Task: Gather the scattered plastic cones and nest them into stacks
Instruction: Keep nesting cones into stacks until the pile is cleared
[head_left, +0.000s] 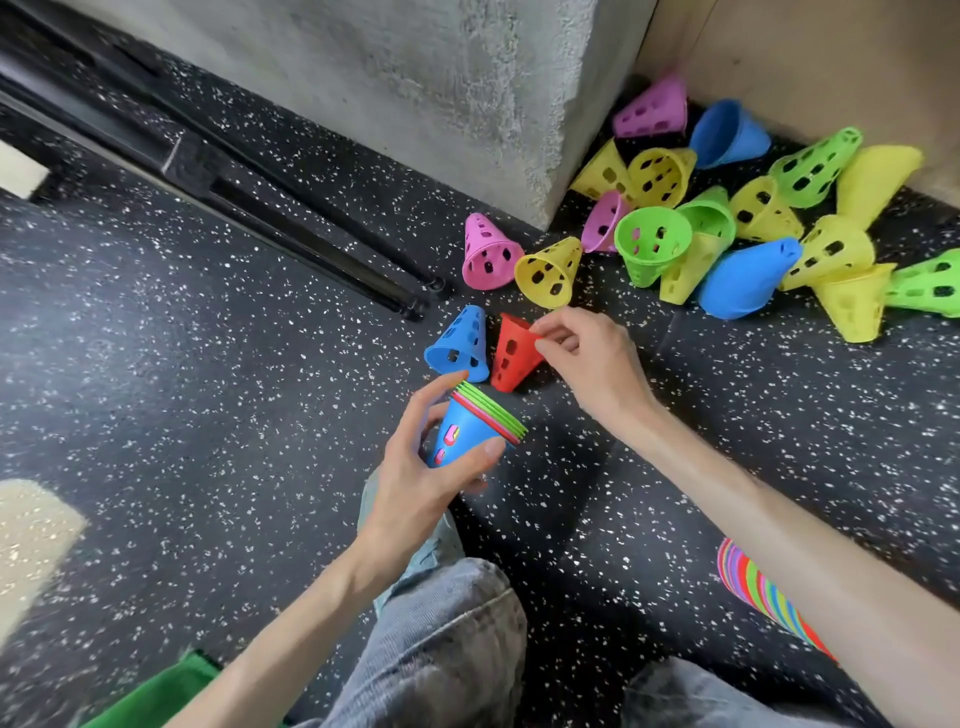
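Task judged partly done. Nested so far: one small stack (475, 428), blue outermost with red and green rims showing, gripped in the curled left hand (415, 467); one long striped stack (763, 597) laid on the floor by the right arm. Red cone (511, 353) pinched at its rim by the right hand (587, 358), beside a loose blue cone (460, 343). Left loose near the pillar (467, 78) corner, as far as countable: three pink, about eight yellow, about five green, two more blue; some overlap.
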